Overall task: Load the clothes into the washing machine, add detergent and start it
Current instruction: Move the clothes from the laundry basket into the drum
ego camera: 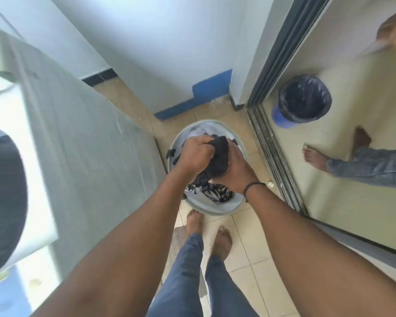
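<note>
Pale floor tiles [242,245] ran between the washing machine [82,138] on our left and a sliding glass door [281,143] on our right. Over the laundry basket [212,210] our left hand [196,155] and right hand [234,170] had fingers closed on a dark garment [218,154]. Patterned clothes [212,191] beneath might have snagged and spilled, or the basket tipped, we judged.

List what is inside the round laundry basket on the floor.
The basket holds a black-and-white patterned garment and pale cloth. The left hand and right hand grip a dark garment over it, covering whatever lies deeper.
</note>
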